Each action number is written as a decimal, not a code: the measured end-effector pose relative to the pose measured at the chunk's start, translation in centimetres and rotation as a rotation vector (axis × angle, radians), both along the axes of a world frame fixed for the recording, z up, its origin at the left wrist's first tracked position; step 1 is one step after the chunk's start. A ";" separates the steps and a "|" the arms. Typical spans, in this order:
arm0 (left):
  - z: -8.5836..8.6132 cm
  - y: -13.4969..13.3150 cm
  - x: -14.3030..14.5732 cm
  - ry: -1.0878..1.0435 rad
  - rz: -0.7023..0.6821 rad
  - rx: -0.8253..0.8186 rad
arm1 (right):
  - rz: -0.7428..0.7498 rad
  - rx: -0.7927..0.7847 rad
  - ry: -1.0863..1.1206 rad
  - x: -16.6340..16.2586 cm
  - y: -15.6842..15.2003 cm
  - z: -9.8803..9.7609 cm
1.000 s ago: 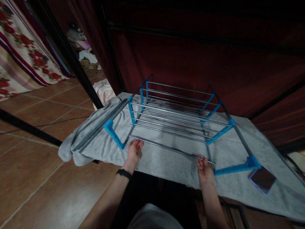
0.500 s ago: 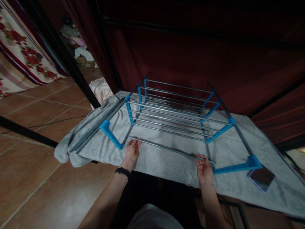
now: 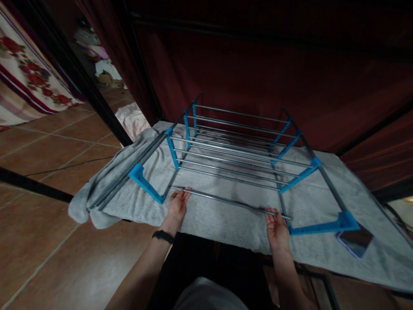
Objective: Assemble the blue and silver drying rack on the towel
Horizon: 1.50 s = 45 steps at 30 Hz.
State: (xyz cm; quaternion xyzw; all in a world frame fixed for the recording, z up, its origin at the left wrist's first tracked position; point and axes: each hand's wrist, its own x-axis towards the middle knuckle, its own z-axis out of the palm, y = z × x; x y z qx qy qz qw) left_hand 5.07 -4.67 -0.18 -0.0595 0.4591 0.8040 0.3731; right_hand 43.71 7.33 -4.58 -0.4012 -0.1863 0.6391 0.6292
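Note:
A thin metal rod [image 3: 222, 199] lies crosswise between my hands, low over the grey cloth. My left hand [image 3: 177, 204] has its fingers closed around the rod near its left end. Close to the other end, my right hand [image 3: 276, 228] grips the same rod. Just beyond is a rack frame [image 3: 238, 151] of several metal rods held by blue plastic brackets. One blue bracket [image 3: 146, 185] tilts outward to the left of my left hand. Another blue bracket [image 3: 322, 228] slants out beside my right hand.
Several loose grey tubes [image 3: 124, 176] lie on the grey cloth [image 3: 226, 226] at the left. A phone [image 3: 356, 241] rests at the right, partly behind a bracket. Dark red curtains [image 3: 245, 69] hang behind. Black metal posts [image 3: 97, 101] stand at the left above the tiled floor [image 3: 48, 241].
The view has shifted slightly, moving the rack's left side a little further left in the picture. Both hands keep their hold on the rod, which has hardly moved.

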 end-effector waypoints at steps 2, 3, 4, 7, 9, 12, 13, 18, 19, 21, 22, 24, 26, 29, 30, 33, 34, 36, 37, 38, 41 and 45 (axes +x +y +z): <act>0.0 0.0 0.0 -0.001 -0.002 0.005 | 0.001 0.004 -0.003 0.0 0.0 -0.1; 0.0 -0.1 0.0 -0.003 -0.003 0.006 | 0.000 0.008 -0.002 0.1 0.0 -0.1; 0.1 -0.1 0.0 -0.005 -0.005 0.006 | -0.001 0.013 0.000 0.1 0.1 -0.2; 0.1 -0.1 -0.1 -0.010 -0.009 0.004 | 0.000 0.016 0.005 0.1 0.1 -0.2; 0.0 -0.1 -0.2 -0.010 -0.014 0.001 | 0.002 0.009 0.003 0.1 0.2 -0.3; -0.2 0.0 -0.2 -0.006 -0.025 -0.005 | 0.004 0.002 0.000 0.1 0.2 -0.3; -0.2 0.0 -0.3 -0.004 -0.027 -0.008 | 0.006 0.002 0.001 0.1 0.2 -0.2; -0.3 0.0 -0.2 0.001 -0.017 -0.021 | 0.006 0.001 -0.010 -0.1 0.1 0.1; -0.3 0.0 -0.2 0.000 -0.015 -0.023 | 0.006 0.000 -0.018 -0.1 0.1 0.2; -0.2 0.0 -0.2 -0.003 -0.014 -0.026 | 0.003 -0.006 -0.027 -0.3 0.1 0.5; -0.2 0.0 -0.2 -0.003 -0.014 -0.026 | 0.000 -0.010 -0.029 -0.3 0.1 0.6; -0.1 0.1 -0.1 -0.002 -0.013 -0.029 | 0.000 -0.022 -0.027 -0.3 0.1 0.7; -0.1 0.1 -0.1 0.001 -0.014 -0.032 | 0.004 -0.027 -0.025 -0.3 0.1 0.7; -0.2 0.1 -0.1 0.004 -0.012 -0.036 | 0.012 -0.012 -0.017 -0.2 0.1 0.5; -0.2 0.1 -0.1 0.005 -0.011 -0.037 | 0.013 -0.004 -0.014 -0.1 0.1 0.4; -0.2 0.1 -0.2 0.008 -0.012 -0.041 | 0.015 0.010 -0.013 -0.1 0.2 0.2; -0.2 0.1 -0.2 0.009 -0.014 -0.044 | 0.014 0.010 -0.015 -0.1 0.3 0.2; -0.2 0.1 -0.2 0.011 -0.017 -0.051 | 0.011 0.004 -0.017 -0.2 0.4 0.2; -0.2 0.1 -0.3 0.012 -0.016 -0.054 | 0.011 0.000 -0.016 -0.2 0.5 0.2; -0.1 0.2 -0.3 0.013 -0.014 -0.058 | 0.009 -0.003 -0.017 -0.3 0.5 0.2; 0.0 0.3 -0.2 0.015 -0.006 -0.071 | -0.003 -0.003 -0.026 -0.4 0.6 0.3; 0.3 0.4 -0.1 0.013 0.003 -0.093 | 0.009 -0.011 -0.040 -0.4 0.7 0.3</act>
